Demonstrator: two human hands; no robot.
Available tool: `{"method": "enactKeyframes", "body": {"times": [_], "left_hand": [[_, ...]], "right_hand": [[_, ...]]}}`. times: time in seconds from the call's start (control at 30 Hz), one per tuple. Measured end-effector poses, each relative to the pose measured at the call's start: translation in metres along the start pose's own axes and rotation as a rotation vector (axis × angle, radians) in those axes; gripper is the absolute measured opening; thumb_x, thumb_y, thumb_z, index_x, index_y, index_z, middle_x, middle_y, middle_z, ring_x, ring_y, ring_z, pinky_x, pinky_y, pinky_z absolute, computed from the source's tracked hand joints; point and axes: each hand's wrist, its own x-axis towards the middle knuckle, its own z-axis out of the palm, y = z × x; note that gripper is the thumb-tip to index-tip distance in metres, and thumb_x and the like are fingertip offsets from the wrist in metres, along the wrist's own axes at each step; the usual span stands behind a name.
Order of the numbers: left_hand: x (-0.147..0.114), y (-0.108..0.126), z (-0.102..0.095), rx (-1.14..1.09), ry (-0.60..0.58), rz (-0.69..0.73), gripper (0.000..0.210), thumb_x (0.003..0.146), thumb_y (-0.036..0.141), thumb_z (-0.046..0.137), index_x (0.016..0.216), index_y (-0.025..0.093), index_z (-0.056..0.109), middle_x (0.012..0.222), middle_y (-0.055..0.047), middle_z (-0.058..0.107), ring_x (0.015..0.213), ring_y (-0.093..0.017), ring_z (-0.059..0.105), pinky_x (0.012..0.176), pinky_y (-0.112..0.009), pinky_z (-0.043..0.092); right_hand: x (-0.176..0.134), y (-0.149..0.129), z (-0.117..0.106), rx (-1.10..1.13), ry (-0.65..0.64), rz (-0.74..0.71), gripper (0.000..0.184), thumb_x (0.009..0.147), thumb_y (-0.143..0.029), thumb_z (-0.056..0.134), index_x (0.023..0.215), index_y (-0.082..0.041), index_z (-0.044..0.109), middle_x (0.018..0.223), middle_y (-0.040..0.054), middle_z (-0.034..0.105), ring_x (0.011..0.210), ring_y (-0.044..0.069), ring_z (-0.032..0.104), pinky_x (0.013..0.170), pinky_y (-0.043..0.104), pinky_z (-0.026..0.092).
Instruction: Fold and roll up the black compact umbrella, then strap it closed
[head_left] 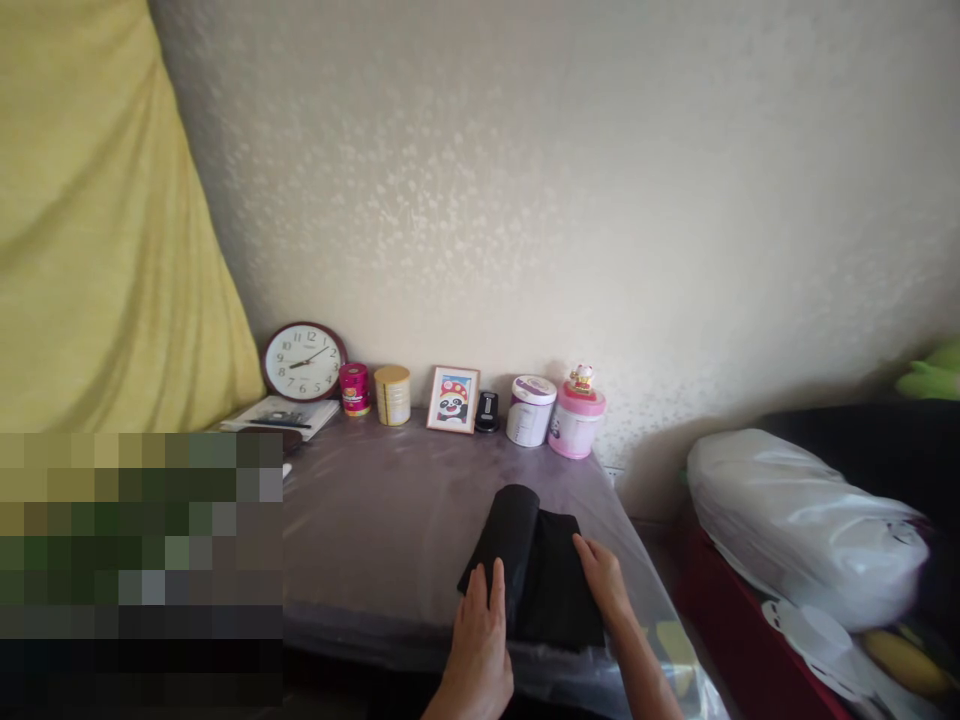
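Evidently, the black folded cloth (559,580) lies near the front right of the plastic-covered surface (375,530), its left part doubled into a rounded fold. The left hand (480,640) rests against that fold, its grip spread with fingers extended; the right hand (604,580) touches the right edge, though I cannot tell whether its grip pinches the fabric. Behind stand a framed panda picture (453,400), a wall clock (304,362) and a pink-lidded canister (576,430).

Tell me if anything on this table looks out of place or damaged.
Mildly odd: the wall clock stands low at the table's back, where such clocks usually hang higher. Nothing visible looks spilled or broken; the black fabric at the left hand and right hand is simply doubled over. The lower-left is pixelated.
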Motion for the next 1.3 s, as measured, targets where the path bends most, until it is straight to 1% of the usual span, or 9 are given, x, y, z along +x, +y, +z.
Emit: {"method": "enactKeyframes", "body": {"times": [0.3,0.47,0.6,0.73,0.83,0.93,1.03,1.23,1.3], "left_hand": [[-0.001,0.004,-0.001,0.040,-0.013,-0.030,0.095,0.057,-0.011,0.039,0.139,0.016,-0.001,0.148,-0.018,0.012,0.135,-0.024,0.018,0.107,-0.034,0.023],[0.001,0.004,0.001,0.045,-0.002,-0.022,0.094,0.056,-0.010,0.041,0.139,0.013,0.003,0.147,-0.020,0.012,0.135,-0.025,0.017,0.108,-0.034,0.021],[0.003,0.002,0.002,0.038,-0.005,-0.021,0.095,0.054,-0.009,0.043,0.139,0.011,0.004,0.147,-0.020,0.012,0.135,-0.025,0.016,0.108,-0.034,0.021],[0.004,0.002,0.001,0.036,-0.031,-0.018,0.095,0.054,-0.007,0.045,0.139,0.010,0.005,0.147,-0.020,0.010,0.136,-0.026,0.015,0.109,-0.034,0.020],[0.004,0.001,0.001,0.033,-0.045,-0.017,0.095,0.054,-0.004,0.047,0.139,0.008,0.007,0.147,-0.020,0.010,0.136,-0.026,0.014,0.109,-0.035,0.020],[0.006,-0.001,0.003,0.031,-0.037,0.006,0.091,0.055,-0.002,0.048,0.138,0.005,0.014,0.147,-0.021,0.011,0.136,-0.028,0.015,0.110,-0.037,0.021],[0.009,-0.005,0.008,0.034,-0.006,0.025,0.087,0.056,0.000,0.047,0.138,0.004,0.018,0.147,-0.020,0.016,0.135,-0.027,0.017,0.109,-0.037,0.022],[0.004,-0.024,0.015,-0.012,-0.012,0.061,0.071,0.069,0.012,0.046,0.137,0.003,0.023,0.144,-0.018,0.027,0.133,-0.026,0.025,0.108,-0.036,0.026],[0.000,-0.026,0.011,-0.006,0.043,0.060,0.064,0.074,0.018,0.045,0.135,0.005,0.029,0.141,-0.018,0.033,0.129,-0.028,0.032,0.106,-0.039,0.029]], "right_hand": [[0.004,-0.041,0.005,0.120,0.007,-0.041,0.046,0.071,-0.059,0.043,0.051,-0.018,0.054,0.048,-0.0006,0.050,0.052,0.015,0.047,0.050,0.025,0.035],[0.014,-0.067,0.027,0.132,0.006,-0.118,0.044,0.071,-0.054,0.043,0.061,-0.016,0.062,0.059,0.0040,0.062,0.060,0.018,0.055,0.056,0.026,0.040],[0.020,-0.077,0.049,0.122,-0.017,-0.069,0.037,0.074,-0.045,0.045,0.072,-0.015,0.066,0.074,0.0086,0.069,0.072,0.021,0.062,0.065,0.027,0.045],[0.025,-0.080,0.065,0.099,-0.038,-0.016,0.028,0.074,-0.037,0.048,0.076,-0.015,0.066,0.078,0.0100,0.070,0.077,0.022,0.064,0.067,0.027,0.047],[0.023,-0.080,0.074,0.094,-0.087,0.030,0.028,0.077,-0.036,0.047,0.086,-0.015,0.063,0.070,0.0069,0.069,0.064,0.019,0.065,0.056,0.024,0.047],[0.019,-0.079,0.080,0.102,-0.159,0.061,0.034,0.081,-0.036,0.043,0.101,-0.013,0.055,0.063,0.0020,0.066,0.040,0.014,0.057,0.040,0.023,0.041],[0.017,-0.080,0.085,0.109,-0.222,0.054,0.035,0.082,-0.034,0.042,0.108,-0.011,0.048,0.057,-0.0018,0.063,0.033,0.010,0.051,0.036,0.021,0.038],[0.014,-0.084,0.081,0.098,-0.341,-0.018,0.023,0.082,-0.033,0.044,0.096,-0.015,0.051,0.057,-0.0037,0.065,0.035,0.007,0.050,0.039,0.018,0.036],[0.011,-0.086,0.079,0.076,-0.371,-0.063,0.019,0.082,-0.031,0.043,0.089,-0.017,0.052,0.062,-0.0030,0.067,0.036,0.006,0.050,0.042,0.018,0.036]]}}
